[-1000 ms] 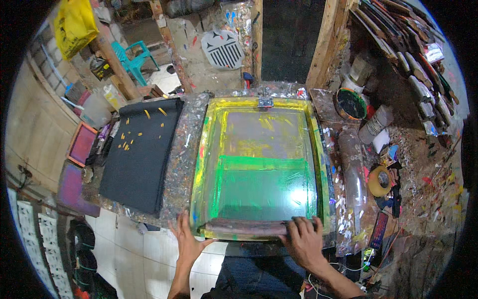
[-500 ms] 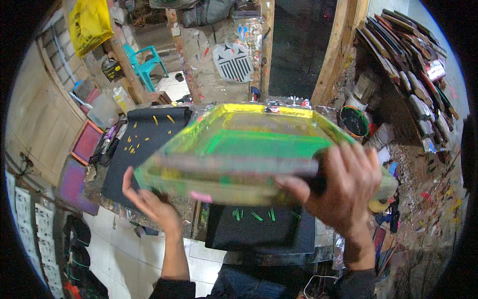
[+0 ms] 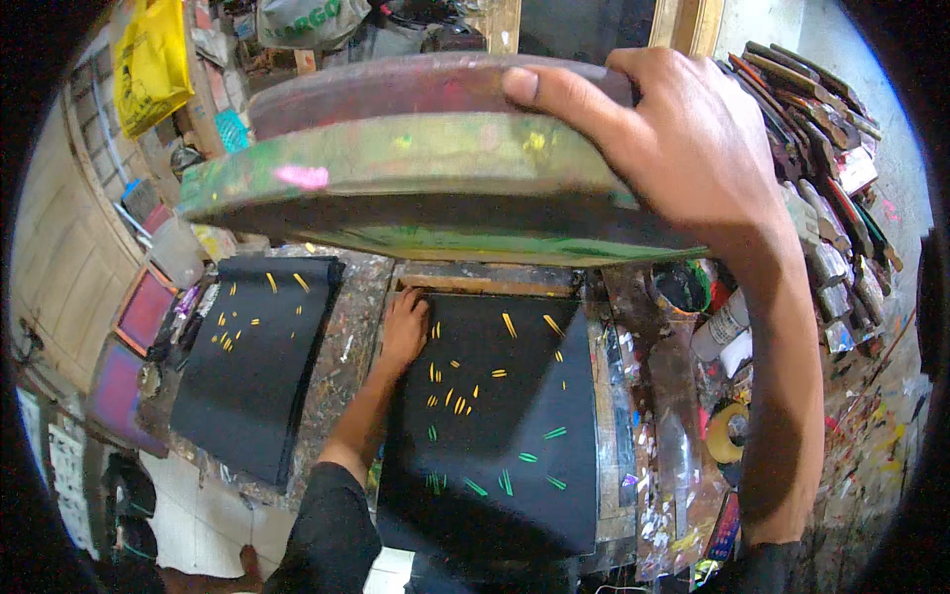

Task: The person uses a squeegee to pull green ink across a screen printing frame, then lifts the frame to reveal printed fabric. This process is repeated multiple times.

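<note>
— Where to find the frame (image 3: 426, 158)?
— Tilted up over the black sheet (image 3: 495, 426) on the table (image 3: 341, 342), gripped by the right hand (image 3: 688, 129) together with the dark bar (image 3: 396, 91) at the near edge.
— And the left hand (image 3: 406, 322)?
— Bent at the sheet's far left corner; pinching or pressing, impossible to say.
— How to handle?
— Frame: likely stiff, fairly heavy; best held mid-edge. Sheet: probably limp, light; best taken by corners, clear of possibly wet marks (image 3: 510, 326).

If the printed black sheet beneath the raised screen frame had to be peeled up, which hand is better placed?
Likely the left hand: it is at the upper left corner of the printed black sheet, whereas the right hand is occupied gripping the raised screen frame.
</note>
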`<state>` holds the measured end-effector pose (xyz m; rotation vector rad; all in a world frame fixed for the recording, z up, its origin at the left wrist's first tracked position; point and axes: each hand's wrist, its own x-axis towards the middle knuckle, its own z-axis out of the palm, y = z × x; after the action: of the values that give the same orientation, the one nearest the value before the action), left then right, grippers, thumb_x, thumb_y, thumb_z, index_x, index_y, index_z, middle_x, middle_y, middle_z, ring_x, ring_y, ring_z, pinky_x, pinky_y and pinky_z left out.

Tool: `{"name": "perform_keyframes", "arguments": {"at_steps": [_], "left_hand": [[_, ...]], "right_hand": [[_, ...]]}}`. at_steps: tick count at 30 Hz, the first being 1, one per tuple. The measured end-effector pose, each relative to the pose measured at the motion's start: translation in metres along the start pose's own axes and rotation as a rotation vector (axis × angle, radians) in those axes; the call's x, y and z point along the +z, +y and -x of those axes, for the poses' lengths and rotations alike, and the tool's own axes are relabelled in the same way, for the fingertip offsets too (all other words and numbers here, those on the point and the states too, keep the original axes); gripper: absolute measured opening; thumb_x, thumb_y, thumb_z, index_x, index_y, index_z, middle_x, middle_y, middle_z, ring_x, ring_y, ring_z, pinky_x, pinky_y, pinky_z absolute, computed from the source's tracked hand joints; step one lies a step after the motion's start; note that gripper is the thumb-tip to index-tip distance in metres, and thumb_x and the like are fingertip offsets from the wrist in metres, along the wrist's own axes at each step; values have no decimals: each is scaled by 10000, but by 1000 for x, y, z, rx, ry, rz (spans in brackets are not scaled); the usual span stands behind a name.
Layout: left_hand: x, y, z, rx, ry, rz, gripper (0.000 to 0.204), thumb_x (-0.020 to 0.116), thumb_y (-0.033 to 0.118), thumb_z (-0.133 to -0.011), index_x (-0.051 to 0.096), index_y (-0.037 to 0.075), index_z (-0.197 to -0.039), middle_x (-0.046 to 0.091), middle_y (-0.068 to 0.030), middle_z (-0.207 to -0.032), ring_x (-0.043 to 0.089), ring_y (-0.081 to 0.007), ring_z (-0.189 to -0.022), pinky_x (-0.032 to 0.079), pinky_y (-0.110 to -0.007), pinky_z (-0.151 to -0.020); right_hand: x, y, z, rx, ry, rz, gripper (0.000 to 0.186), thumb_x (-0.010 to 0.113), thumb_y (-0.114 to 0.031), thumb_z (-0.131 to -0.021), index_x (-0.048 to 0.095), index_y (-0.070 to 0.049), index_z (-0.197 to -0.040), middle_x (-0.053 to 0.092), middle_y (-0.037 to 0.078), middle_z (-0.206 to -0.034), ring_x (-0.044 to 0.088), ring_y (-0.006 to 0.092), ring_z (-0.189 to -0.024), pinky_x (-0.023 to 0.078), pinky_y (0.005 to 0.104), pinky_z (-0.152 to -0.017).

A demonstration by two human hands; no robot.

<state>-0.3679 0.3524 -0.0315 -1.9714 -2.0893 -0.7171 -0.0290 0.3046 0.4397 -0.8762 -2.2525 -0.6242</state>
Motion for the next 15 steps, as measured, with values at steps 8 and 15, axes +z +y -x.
{"name": "perform_keyframes", "arguments": {"at_steps": [8,15], "left_hand": [[-23,7,-25,93,-57,-97,548,718,80,-818,585,30,-1348,417,-191,-1569,412,-420,-1435,377,-525,-1168],[-116,3,18,-325,447,468,323,773,142,-896,702,3,-1178,760,-175,-1056,722,-277,-921,550,-376,-847]], "right_hand": [[0,2,-8,126,17,-68,886,540,-806,-880,752,42,-738,711,295,-766,737,451,-788,593,522,-747],[-4,1,-1,96,32,-92,871,560,-800,-874,751,35,-717,704,284,-728,740,438,-744,594,517,-725]]}}
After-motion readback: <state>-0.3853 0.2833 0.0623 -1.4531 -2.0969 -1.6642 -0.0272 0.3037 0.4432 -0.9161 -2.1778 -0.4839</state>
